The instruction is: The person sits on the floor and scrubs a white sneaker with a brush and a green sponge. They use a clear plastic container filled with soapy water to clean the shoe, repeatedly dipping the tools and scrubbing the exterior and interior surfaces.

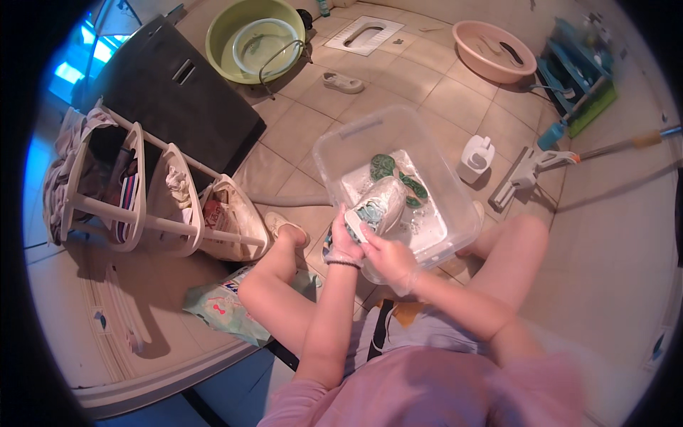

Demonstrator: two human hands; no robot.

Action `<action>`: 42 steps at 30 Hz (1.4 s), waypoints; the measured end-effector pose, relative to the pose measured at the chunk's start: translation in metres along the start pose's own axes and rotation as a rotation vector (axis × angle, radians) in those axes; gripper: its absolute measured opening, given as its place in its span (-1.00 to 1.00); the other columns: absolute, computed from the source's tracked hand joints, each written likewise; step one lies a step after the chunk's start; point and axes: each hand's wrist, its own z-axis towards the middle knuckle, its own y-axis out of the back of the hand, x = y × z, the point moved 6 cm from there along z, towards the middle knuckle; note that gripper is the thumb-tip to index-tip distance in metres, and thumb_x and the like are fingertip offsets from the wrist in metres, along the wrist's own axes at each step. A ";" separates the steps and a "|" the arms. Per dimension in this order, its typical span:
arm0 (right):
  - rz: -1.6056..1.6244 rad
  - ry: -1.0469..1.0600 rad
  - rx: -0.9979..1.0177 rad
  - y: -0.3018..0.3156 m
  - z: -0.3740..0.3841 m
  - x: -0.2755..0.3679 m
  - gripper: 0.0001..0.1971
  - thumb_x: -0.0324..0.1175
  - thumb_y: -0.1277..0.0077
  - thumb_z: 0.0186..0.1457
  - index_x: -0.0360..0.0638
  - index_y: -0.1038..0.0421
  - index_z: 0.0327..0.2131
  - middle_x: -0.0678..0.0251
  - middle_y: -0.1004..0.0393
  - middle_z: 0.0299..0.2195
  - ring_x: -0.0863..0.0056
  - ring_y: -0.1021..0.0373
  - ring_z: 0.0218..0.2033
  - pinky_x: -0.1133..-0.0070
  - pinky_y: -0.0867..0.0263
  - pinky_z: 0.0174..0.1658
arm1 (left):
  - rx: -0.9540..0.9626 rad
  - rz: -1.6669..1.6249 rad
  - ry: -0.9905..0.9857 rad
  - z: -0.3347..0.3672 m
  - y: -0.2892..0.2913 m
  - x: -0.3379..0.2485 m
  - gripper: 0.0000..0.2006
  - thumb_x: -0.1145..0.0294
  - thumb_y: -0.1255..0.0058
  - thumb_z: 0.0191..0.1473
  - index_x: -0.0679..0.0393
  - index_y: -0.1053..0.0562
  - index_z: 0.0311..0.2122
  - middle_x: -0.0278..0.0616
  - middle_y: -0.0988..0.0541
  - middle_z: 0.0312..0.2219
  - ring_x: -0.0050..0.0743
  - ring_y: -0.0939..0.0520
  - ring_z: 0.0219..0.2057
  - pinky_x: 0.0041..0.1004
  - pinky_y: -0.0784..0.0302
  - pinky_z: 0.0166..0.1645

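Pink cloth shirt (377,381), laced shoe (385,203), rectangular tub (455,213)

A pale tiled floor (409,75) spread beneath and beyond the fingers (384,250). A pale wall (629,249) rose well to their right. To their left stood a white tiered rack (107,208) and, farther forward, a dark boxy cabinet (178,110). Bright blue light (69,73) glowed past it. Well ahead, a squat toilet (364,35) was set into the floor.

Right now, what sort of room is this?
Probably a bathroom or washroom: there's a squat toilet set in the tiled floor, a large green tub near it, and a floor squeegee on the right. Whether it's private or shared, I can't tell.
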 end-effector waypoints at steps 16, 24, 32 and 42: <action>-0.464 0.115 -0.037 0.036 0.032 -0.001 -0.55 0.01 0.26 0.11 0.41 -0.10 0.11 0.08 -0.46 -0.51 0.16 -0.43 -0.44 0.34 -0.34 -0.39 | 0.037 -0.136 -0.119 0.004 0.009 0.002 -0.39 -0.06 0.36 0.10 0.33 -0.24 0.01 0.02 -0.37 -0.05 -0.03 -0.40 -0.05 -0.19 -0.27 0.06; -0.246 0.175 0.108 -0.003 0.015 0.018 -0.58 -0.04 0.24 0.11 0.36 -0.18 0.07 0.07 -0.47 -0.42 0.15 -0.42 -0.39 0.37 -0.34 -0.34 | -0.169 -0.102 -0.199 -0.034 -0.007 -0.018 -0.45 -0.09 0.26 0.07 0.26 -0.34 -0.10 -0.03 -0.46 -0.17 -0.12 -0.48 -0.17 -0.20 -0.33 0.00; -0.198 -0.096 -0.102 0.086 0.067 -0.027 -0.61 -0.07 0.37 0.15 0.11 -0.22 0.01 0.07 -0.47 -0.47 0.17 -0.43 -0.45 0.34 -0.32 -0.41 | 0.144 0.028 -0.143 -0.006 -0.009 0.038 -0.44 -0.08 0.35 0.13 0.24 -0.26 0.00 -0.10 -0.41 -0.10 -0.14 -0.41 -0.06 -0.26 -0.26 0.09; -0.382 -0.134 -0.103 0.093 0.033 -0.063 -0.56 0.02 0.27 0.12 0.48 -0.09 0.10 0.09 -0.47 -0.40 0.14 -0.41 -0.39 0.33 -0.32 -0.31 | 0.062 -0.100 -0.112 -0.012 -0.008 0.049 -0.41 -0.06 0.39 0.15 0.32 -0.20 0.02 -0.01 -0.34 -0.04 -0.11 -0.34 0.00 -0.26 -0.21 0.12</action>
